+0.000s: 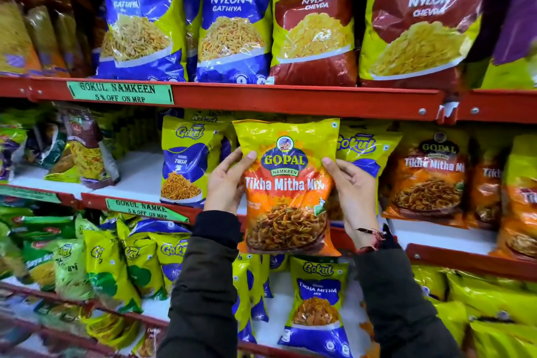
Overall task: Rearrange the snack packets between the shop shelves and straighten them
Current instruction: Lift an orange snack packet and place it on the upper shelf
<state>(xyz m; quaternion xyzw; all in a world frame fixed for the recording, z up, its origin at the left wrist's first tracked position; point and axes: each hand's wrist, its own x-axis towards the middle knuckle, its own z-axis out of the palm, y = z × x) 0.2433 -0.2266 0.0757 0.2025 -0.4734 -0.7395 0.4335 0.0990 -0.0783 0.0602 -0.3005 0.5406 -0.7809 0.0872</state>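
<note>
**Holding one Gopal packet at the middle shelf**

Facing a wall of red shelves [261, 97], three tiers in view, all stocked with snack packets. Top tier: large Nylon Gathiya bags [232, 17] and Nylon Chevda bags [313, 23], upright. Middle tier: bare white board at left of centre, a Gokul Tikhi Sev packet [186, 163] standing alone, and a row of Gopal Tikha Mitha Mix packets [427, 177] to the right.

I hold one Gopal Tikha Mitha Mix packet [286, 186] in front of the middle tier, upright, long axis vertical, label toward me. My left hand [226, 183] clamps its left edge, thumb on the face; my right hand [353, 192] clamps its right edge likewise. Both grip at mid-height.

Judgement: the matching orange row lies to the right of the packet, so my right hand is nearer. The Gokul packets directly behind [359, 151] do not match.

Green offer label [120, 92] on the upper rail.
</note>
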